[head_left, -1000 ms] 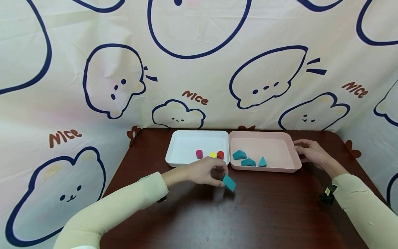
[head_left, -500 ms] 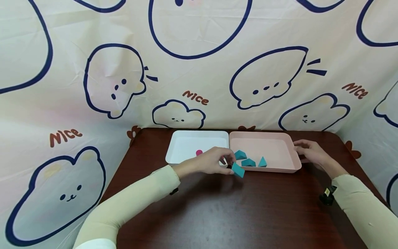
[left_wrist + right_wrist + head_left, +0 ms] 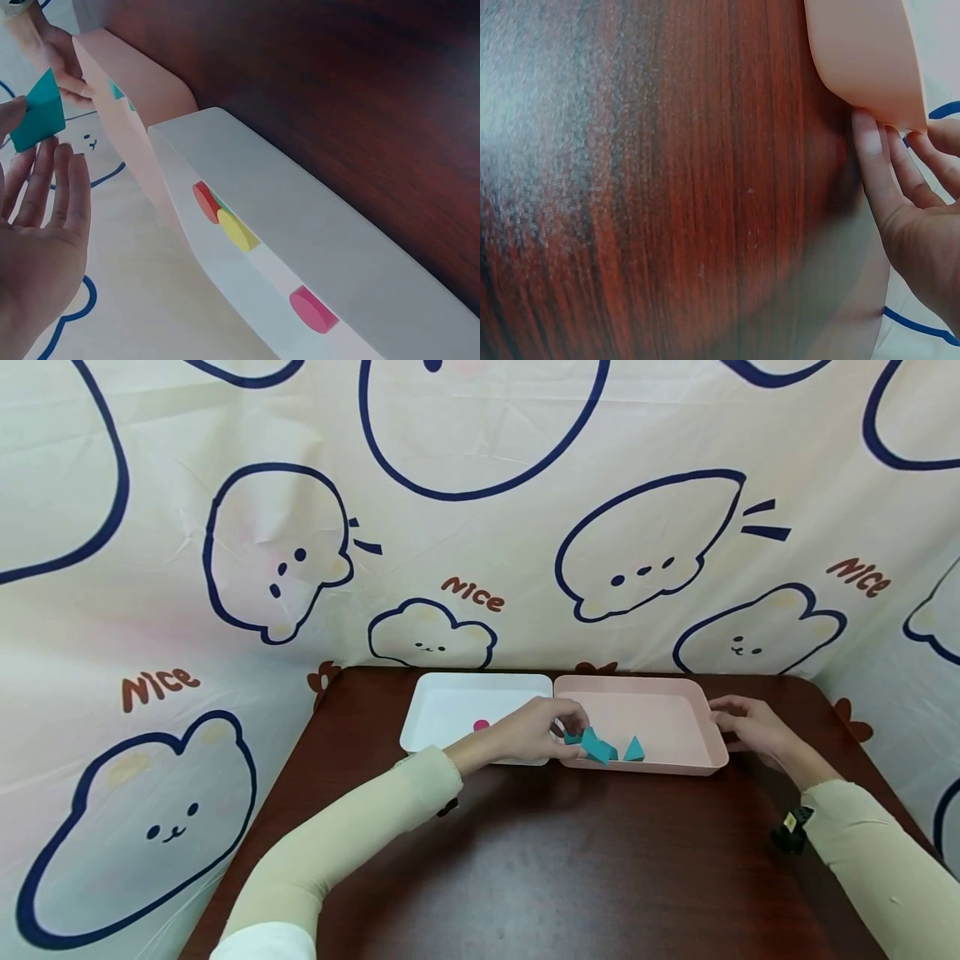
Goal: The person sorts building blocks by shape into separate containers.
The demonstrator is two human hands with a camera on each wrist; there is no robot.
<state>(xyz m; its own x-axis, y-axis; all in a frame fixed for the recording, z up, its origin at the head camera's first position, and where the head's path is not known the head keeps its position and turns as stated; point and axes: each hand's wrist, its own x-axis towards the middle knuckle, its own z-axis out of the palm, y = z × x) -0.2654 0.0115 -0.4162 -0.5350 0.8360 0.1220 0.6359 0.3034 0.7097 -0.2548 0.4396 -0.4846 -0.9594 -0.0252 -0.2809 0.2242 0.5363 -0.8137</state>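
Note:
My left hand (image 3: 536, 731) pinches a teal triangular block (image 3: 596, 747) between thumb and fingertips, over the near left corner of the pink tray (image 3: 667, 714). In the left wrist view the teal block (image 3: 41, 114) shows a flat, pointed face. Several teal pieces lie in that tray, one a small triangle (image 3: 633, 749); others are partly hidden behind the held block. My right hand (image 3: 753, 727) holds the tray's right end. In the right wrist view, thumb and fingers meet the pink tray (image 3: 866, 56) at its corner and rim.
A white tray (image 3: 450, 702) adjoins the pink one on the left. It holds a magenta cylinder (image 3: 313, 310), a yellow one (image 3: 238, 231) and a red one (image 3: 205, 202). Both trays stand on a dark brown table (image 3: 570, 868), before a printed cloth (image 3: 525, 543).
My left hand has carried the teal block right and away from me, from over the table to over the pink tray. The right hand stays at the tray's end.

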